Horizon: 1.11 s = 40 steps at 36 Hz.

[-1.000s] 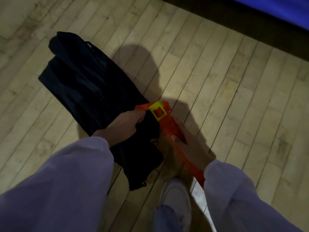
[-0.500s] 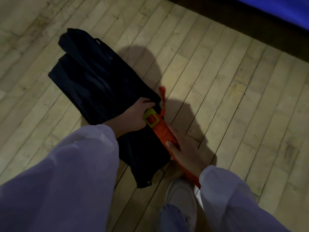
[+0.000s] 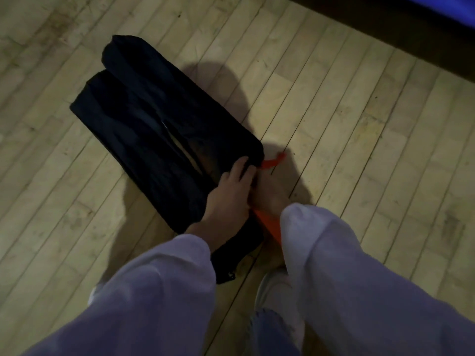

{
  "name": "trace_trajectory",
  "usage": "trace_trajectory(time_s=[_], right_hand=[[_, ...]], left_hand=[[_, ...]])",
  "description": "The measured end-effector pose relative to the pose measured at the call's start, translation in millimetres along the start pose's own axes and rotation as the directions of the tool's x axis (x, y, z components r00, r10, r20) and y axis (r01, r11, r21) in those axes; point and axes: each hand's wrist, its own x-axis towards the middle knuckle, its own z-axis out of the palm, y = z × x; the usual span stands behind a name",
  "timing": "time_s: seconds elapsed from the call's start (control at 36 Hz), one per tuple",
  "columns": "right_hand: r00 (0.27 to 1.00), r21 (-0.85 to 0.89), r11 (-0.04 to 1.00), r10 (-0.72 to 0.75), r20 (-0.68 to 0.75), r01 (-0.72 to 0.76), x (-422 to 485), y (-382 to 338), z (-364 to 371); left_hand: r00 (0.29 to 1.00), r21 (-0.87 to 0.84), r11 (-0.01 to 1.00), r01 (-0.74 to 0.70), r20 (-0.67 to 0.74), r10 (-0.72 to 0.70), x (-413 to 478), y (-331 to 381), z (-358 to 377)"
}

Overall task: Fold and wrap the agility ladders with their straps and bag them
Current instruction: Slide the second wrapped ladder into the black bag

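A long black bag lies on the wooden floor, its mouth toward me. My left hand grips the edge of the bag's mouth. An orange folded agility ladder goes into that mouth, mostly hidden by the bag and my hands. The loose end of its orange strap sticks out to the right of the opening. My right hand sits in shadow just right of the left one and holds the ladder's near part; its fingers are hard to make out.
A second black bag or fold lies alongside the first, on its left. My white shoe stands on the floorboards just below the bag. A dark strip and a blue edge run along the top right.
The orange ladder has slid further into the bag; its yellow buckle is no longer visible. Both hands have moved forward to the bag's mouth.
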Motion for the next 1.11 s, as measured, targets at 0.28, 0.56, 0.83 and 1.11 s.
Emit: trace_trajectory(time_s=[0.28,0.56,0.83,1.11], right_hand=[[0.963,0.797,0.559,0.249,0.101,-0.228,31.2,-10.4,-23.6],[0.807,0.825,0.486,0.587,-0.064,-0.288,49.8,-20.8,-24.3],[0.806,0.633,0.77,0.423,-0.414,-0.08,53.3,27.9,-27.3],[0.753,0.858,0.424,0.654,-0.068,-0.291,38.9,45.7,-16.9]], left_hand=[[0.822,-0.882,0.341,0.326,0.087,-0.562,-10.4,7.9,28.3],[0.738,-0.954,0.065,0.293,0.182,-0.65,12.3,16.6,38.5],[0.691,-0.924,0.114,0.365,0.187,-0.698,10.6,-17.6,18.7],[0.677,-0.844,0.199,0.497,0.234,-0.698,19.5,-56.4,-2.2]])
